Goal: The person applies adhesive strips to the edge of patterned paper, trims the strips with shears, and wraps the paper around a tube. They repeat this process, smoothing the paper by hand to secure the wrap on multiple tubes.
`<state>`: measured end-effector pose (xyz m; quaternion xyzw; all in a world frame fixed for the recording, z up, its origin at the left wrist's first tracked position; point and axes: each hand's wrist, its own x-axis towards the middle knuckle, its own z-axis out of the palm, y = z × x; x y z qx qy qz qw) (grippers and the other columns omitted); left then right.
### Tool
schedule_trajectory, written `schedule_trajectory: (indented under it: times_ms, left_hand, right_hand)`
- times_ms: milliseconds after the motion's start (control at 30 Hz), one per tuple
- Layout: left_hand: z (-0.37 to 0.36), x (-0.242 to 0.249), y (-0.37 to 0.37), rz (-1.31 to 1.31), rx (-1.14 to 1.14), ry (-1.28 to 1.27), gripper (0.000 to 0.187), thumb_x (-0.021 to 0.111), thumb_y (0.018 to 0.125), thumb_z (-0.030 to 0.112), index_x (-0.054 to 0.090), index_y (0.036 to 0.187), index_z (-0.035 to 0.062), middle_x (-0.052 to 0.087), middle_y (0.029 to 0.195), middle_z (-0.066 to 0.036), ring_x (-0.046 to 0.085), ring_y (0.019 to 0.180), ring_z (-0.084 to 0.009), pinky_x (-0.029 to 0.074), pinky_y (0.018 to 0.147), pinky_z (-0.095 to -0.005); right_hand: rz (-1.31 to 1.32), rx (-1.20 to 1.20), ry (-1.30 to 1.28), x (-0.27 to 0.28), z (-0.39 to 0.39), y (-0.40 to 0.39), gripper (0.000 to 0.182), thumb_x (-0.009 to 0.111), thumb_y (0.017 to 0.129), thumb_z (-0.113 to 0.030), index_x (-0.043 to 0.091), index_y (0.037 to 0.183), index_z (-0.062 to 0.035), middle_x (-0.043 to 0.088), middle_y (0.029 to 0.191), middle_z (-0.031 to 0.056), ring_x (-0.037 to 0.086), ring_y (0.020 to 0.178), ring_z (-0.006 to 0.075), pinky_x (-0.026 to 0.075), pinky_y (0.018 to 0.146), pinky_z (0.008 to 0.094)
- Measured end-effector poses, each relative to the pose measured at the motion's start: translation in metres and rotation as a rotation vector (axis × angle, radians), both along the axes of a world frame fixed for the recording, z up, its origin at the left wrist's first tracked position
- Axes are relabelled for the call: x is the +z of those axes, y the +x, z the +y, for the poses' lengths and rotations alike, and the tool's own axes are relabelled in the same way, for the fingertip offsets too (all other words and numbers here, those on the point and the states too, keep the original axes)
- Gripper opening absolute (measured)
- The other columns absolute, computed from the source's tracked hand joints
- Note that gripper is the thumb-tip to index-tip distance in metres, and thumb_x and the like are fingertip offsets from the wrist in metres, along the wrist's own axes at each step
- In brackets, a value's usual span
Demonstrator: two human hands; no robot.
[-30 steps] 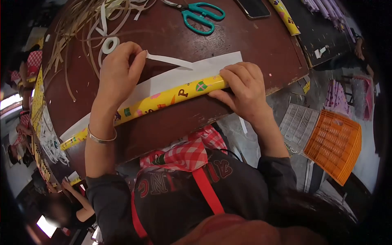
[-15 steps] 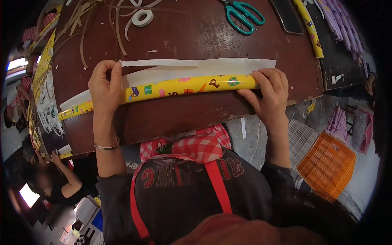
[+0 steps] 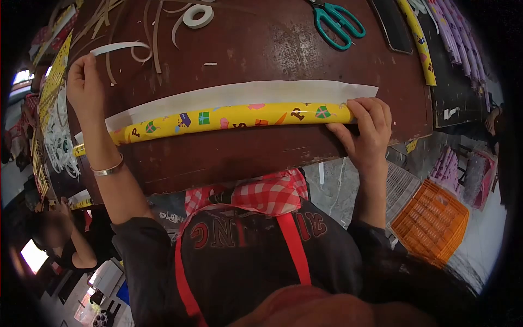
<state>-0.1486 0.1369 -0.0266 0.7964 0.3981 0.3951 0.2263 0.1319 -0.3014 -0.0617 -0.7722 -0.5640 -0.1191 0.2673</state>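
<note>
A roll of yellow wrapping paper point(image 3: 223, 117), printed with letters, gifts and balloons, lies along the table's near side. Its white inner edge point(image 3: 245, 92) sticks out flat behind the roll. My right hand point(image 3: 368, 128) grips the roll's right end, thumb in front and fingers on top. Raised beyond the roll's left part, my left hand point(image 3: 86, 90) pinches a thin white backing strip point(image 3: 117, 48), whose free end curls into a loop. The left forearm covers part of the roll's left end.
On the brown table point(image 3: 245, 54) are a roll of white tape point(image 3: 198, 17), teal-handled scissors point(image 3: 339, 24), a dark phone-like slab point(image 3: 393, 27) and brown strips point(image 3: 158, 38). Another yellow roll point(image 3: 418, 41) lies at right. An orange basket point(image 3: 430, 220) stands on the floor. A person point(image 3: 76, 234) sits at lower left.
My left hand has moved left and away from me, pulling the white strip off the paper's edge; the strip now curls in the air. My right hand keeps its grip on the roll.
</note>
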Motion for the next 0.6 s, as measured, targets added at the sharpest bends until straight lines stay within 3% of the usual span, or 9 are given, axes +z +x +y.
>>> schedule_trajectory:
  times_ms: [67, 133, 167, 233, 300, 367, 467, 500, 600]
  left_hand:
    - [0.006, -0.001, 0.004, 0.062, 0.051, 0.028, 0.029, 0.061, 0.098, 0.027, 0.068, 0.108, 0.0007, 0.070, 0.094, -0.005, 0.062, 0.082, -0.0108, 0.049, 0.075, -0.0245]
    - [-0.011, 0.001, 0.026, 0.151, -0.068, -0.030, 0.030, 0.059, 0.097, 0.025, 0.066, 0.117, 0.0032, 0.072, 0.104, -0.009, 0.067, 0.088, -0.0185, 0.052, 0.081, -0.0305]
    - [-0.033, 0.005, 0.040, 0.261, -0.057, 0.210, 0.029, 0.060, 0.095, 0.020, 0.065, 0.121, 0.0072, 0.070, 0.110, -0.009, 0.067, 0.093, -0.0233, 0.053, 0.084, -0.0348]
    - [-0.080, 0.014, 0.063, 0.213, -0.168, 0.248, 0.024, 0.062, 0.093, 0.012, 0.067, 0.115, 0.0069, 0.068, 0.108, -0.010, 0.066, 0.095, -0.0258, 0.052, 0.085, -0.0357]
    - [-0.122, 0.017, 0.075, 0.237, -0.610, 0.164, 0.021, 0.065, 0.086, 0.004, 0.069, 0.106, 0.0083, 0.066, 0.104, -0.010, 0.065, 0.094, -0.0276, 0.052, 0.084, -0.0363]
    - [-0.153, 0.013, 0.082, 0.310, -0.850, 0.192, 0.019, 0.070, 0.081, 0.004, 0.070, 0.099, 0.0097, 0.065, 0.100, -0.008, 0.063, 0.092, -0.0273, 0.051, 0.079, -0.0367]
    - [-0.167, 0.003, 0.092, 0.329, -0.940, 0.227, 0.020, 0.072, 0.078, 0.008, 0.070, 0.097, 0.0116, 0.064, 0.099, -0.006, 0.062, 0.090, -0.0255, 0.050, 0.074, -0.0363]
    - [-0.169, 0.004, 0.094, 0.360, -0.961, 0.228, 0.025, 0.070, 0.080, 0.000, 0.070, 0.103, 0.0073, 0.063, 0.102, -0.009, 0.062, 0.092, -0.0282, 0.051, 0.077, -0.0372]
    - [-0.172, 0.003, 0.100, 0.419, -0.946, 0.217, 0.025, 0.070, 0.081, 0.002, 0.070, 0.105, 0.0076, 0.063, 0.100, -0.008, 0.061, 0.092, -0.0277, 0.051, 0.076, -0.0382]
  right_hand:
    - [-0.002, -0.001, -0.008, 0.000, 0.000, 0.000, 0.048, 0.084, 0.070, -0.033, 0.067, 0.103, -0.0026, 0.062, 0.102, 0.0117, 0.058, 0.098, 0.0324, 0.046, 0.085, 0.0435]
    - [-0.004, -0.008, -0.004, -0.001, -0.001, 0.000, 0.048, 0.084, 0.069, -0.032, 0.067, 0.103, -0.0027, 0.062, 0.103, 0.0117, 0.058, 0.099, 0.0325, 0.047, 0.086, 0.0432]
    - [-0.003, -0.004, -0.005, -0.001, -0.001, 0.001, 0.048, 0.084, 0.069, -0.032, 0.067, 0.103, -0.0027, 0.062, 0.103, 0.0117, 0.058, 0.099, 0.0325, 0.047, 0.086, 0.0432]
    - [-0.010, -0.007, -0.012, -0.001, -0.001, 0.001, 0.049, 0.085, 0.069, -0.032, 0.067, 0.104, -0.0028, 0.061, 0.104, 0.0116, 0.057, 0.100, 0.0326, 0.047, 0.086, 0.0431]
    - [-0.007, -0.007, -0.016, -0.001, -0.002, 0.000, 0.049, 0.085, 0.069, -0.032, 0.067, 0.104, -0.0029, 0.061, 0.103, 0.0117, 0.057, 0.100, 0.0327, 0.047, 0.086, 0.0432]
    - [-0.003, -0.011, -0.020, -0.001, -0.002, 0.001, 0.049, 0.085, 0.069, -0.032, 0.067, 0.104, -0.0029, 0.061, 0.103, 0.0118, 0.057, 0.099, 0.0327, 0.047, 0.086, 0.0433]
    - [-0.004, -0.005, -0.020, 0.000, -0.002, 0.001, 0.049, 0.085, 0.069, -0.033, 0.067, 0.104, -0.0030, 0.061, 0.103, 0.0119, 0.057, 0.099, 0.0325, 0.047, 0.086, 0.0432]
    - [-0.003, -0.005, -0.023, 0.000, -0.002, 0.001, 0.049, 0.085, 0.069, -0.033, 0.067, 0.104, -0.0030, 0.061, 0.103, 0.0119, 0.057, 0.099, 0.0325, 0.047, 0.086, 0.0431]
    - [-0.006, -0.007, -0.023, 0.001, -0.001, 0.000, 0.049, 0.085, 0.069, -0.033, 0.067, 0.104, -0.0030, 0.061, 0.103, 0.0119, 0.057, 0.099, 0.0324, 0.047, 0.086, 0.0431]
